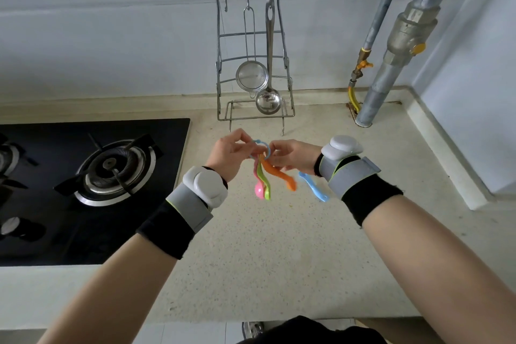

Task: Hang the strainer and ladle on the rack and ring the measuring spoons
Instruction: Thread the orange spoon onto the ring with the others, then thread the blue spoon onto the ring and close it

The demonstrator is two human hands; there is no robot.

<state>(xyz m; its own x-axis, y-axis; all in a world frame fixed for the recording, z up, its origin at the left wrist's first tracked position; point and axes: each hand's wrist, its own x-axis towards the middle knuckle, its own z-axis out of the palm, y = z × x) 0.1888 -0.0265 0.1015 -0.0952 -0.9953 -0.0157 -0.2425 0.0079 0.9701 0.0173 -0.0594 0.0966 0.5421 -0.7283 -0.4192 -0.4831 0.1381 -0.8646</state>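
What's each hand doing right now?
Left hand: closed, pinching the blue ring.
Right hand: closed on the same ring, with measuring spoons dangling below.

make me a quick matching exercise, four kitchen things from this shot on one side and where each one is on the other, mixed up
Things:
1. strainer
2. ladle
3. blue measuring spoon
4. blue ring

Places:
A. lying on the counter, below the right wrist
B. pinched between both hands
C. hanging from the rack's middle hook
D. hanging from the rack's right-hand hook

Pairs: 1-C, 2-D, 3-A, 4-B
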